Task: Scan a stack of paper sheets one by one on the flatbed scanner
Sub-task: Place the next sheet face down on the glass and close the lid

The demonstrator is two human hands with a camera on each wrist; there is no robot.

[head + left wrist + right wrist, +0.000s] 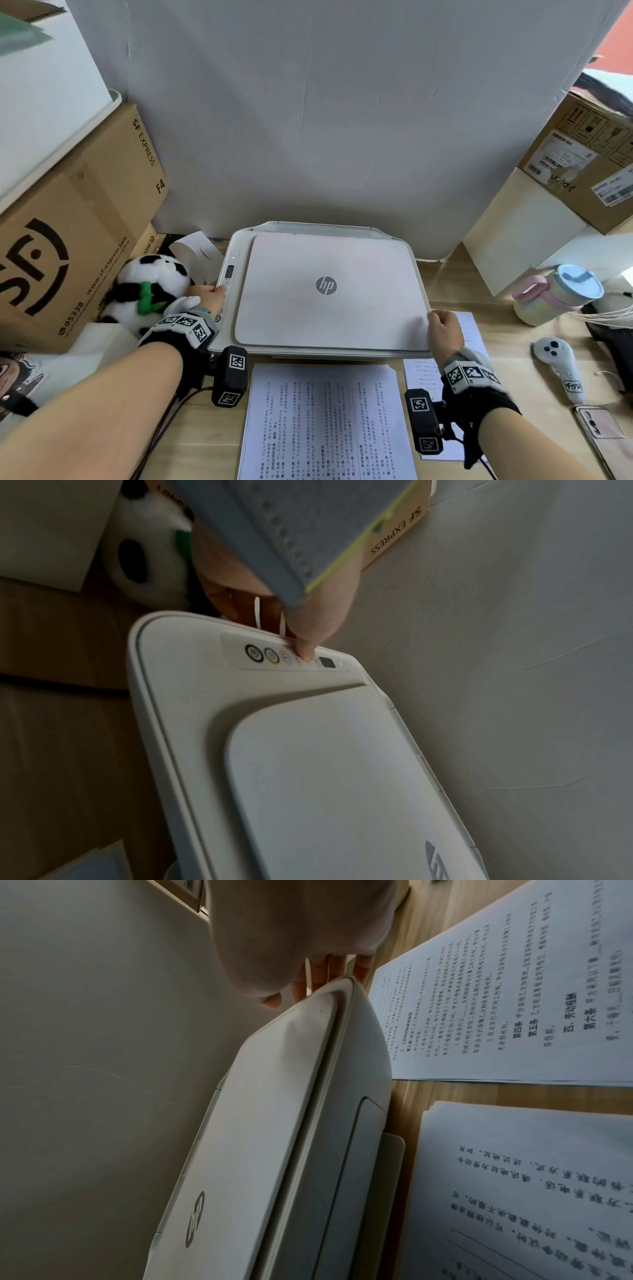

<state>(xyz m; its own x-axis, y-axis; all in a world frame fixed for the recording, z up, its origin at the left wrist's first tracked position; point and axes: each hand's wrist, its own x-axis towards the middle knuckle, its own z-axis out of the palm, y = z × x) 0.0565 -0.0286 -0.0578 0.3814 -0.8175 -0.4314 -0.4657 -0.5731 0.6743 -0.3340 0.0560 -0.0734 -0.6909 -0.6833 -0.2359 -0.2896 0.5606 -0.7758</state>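
Observation:
A white HP flatbed scanner [325, 284] sits mid-desk with its lid [274, 1096] down. My left hand [214, 291] is at the control panel [291, 656] on the scanner's left edge, one fingertip [306, 653] pressing a button; its other fingers drop beside the casing. My right hand [436, 320] holds the lid's front right corner, thumb on top and fingers [325, 972] round the edge. A stack of printed sheets [325, 421] lies in front of the scanner. Another few printed sheets [472, 335] lie to the right, partly under my right wrist.
A panda plush [150, 291] and an SF Express cardboard box [68, 240] crowd the scanner's left side. At right stand more boxes [582, 164], a pastel bottle [561, 291], a white controller [558, 363] and a phone [599, 425]. A white backdrop rises behind.

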